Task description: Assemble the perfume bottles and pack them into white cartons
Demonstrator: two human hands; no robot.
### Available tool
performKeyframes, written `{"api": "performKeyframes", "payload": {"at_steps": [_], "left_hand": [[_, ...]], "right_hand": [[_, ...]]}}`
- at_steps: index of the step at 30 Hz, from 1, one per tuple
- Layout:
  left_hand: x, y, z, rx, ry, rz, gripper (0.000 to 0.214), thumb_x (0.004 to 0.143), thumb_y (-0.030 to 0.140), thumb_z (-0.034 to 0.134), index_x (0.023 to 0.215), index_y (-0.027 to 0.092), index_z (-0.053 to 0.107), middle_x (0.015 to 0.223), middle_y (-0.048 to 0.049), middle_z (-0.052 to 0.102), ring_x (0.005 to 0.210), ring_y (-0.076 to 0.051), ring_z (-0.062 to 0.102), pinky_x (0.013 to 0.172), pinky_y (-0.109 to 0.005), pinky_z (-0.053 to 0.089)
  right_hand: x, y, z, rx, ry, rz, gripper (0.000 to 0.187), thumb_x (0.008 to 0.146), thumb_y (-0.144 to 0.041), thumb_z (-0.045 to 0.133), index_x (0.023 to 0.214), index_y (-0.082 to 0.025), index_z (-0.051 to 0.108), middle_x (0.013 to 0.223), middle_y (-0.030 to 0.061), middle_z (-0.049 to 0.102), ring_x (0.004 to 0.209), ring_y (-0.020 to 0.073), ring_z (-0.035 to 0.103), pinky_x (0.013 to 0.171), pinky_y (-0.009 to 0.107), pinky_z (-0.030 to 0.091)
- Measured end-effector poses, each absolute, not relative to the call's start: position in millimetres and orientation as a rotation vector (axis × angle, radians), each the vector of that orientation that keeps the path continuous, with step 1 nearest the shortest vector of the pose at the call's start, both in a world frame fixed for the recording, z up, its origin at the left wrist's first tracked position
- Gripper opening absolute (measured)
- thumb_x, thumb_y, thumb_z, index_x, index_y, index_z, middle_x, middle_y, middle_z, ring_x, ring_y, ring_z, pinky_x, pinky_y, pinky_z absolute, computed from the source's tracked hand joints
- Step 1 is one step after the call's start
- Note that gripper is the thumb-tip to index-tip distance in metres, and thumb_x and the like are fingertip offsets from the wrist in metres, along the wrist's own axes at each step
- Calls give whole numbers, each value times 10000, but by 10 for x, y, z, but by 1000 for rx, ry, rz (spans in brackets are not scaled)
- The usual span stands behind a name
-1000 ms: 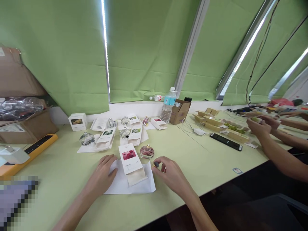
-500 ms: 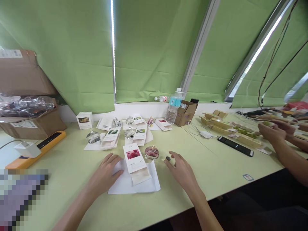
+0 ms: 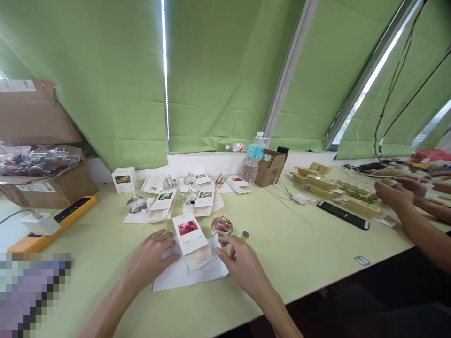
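Two spread hands, left (image 3: 151,260) and right (image 3: 243,270), on one white paper (image 3: 172,279), beside one pink flower box (image 3: 188,234) and one glass jar (image 3: 221,226)

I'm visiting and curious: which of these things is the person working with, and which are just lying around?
Working with:
left hand, on the white paper sheet
right hand, at its edge
rose-picture carton
pink-filled glass flask
small capped cylinder

Lying around:
water bottle
cardboard box
orange power strip
black phone
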State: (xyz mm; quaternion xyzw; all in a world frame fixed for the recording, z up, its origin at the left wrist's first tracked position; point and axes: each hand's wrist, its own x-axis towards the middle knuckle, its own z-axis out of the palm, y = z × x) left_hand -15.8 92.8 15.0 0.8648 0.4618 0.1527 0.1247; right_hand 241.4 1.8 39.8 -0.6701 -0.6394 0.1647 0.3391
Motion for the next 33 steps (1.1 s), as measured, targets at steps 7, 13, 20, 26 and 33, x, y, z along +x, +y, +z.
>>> {"api": "performKeyframes", "payload": {"at_steps": [7,13,20,26,33], "left_hand": [[-240,931,253,2519,1367,533,293,872,386,470,787,292,734,1106,-34,690,1221,-304,502,950,-446,438],[-223,884,324,2480,1452,605,346,912,316,362,947,247,699,1076,-58,687,1072,-260,579,864,-386,457],[-166,882,370,2178,1552,730,320,884,389,396,959,224,660,947,-59,702,819,-226,624,714,-311,440],[-100,857,377,2068,1546,783,294,862,378,410,739,218,623,668,-26,651,605,-180,554,577,-261,351],[-85,930,262,1849,1463,821,313,843,462,424,852,213,613,640,-6,625,533,-163,553,522,-250,372]], "right_hand": [[2210,112,377,-1716,-1771,466,163,839,-308,540,916,-213,648,1019,30,656,732,168,594,701,271,434],[2205,217,455,-1712,-1787,356,216,883,-314,479,938,-206,658,1003,39,664,723,166,588,698,280,417],[2059,515,826,-1715,-1938,327,268,897,-323,459,802,-212,683,792,24,700,746,175,607,699,266,386],[1985,794,786,-1882,-1987,492,397,909,-341,430,585,-165,577,610,61,645,537,166,610,506,239,335],[2058,881,514,-1839,-2004,674,467,939,-371,318,624,-151,584,502,71,645,396,155,606,416,207,380]]}}
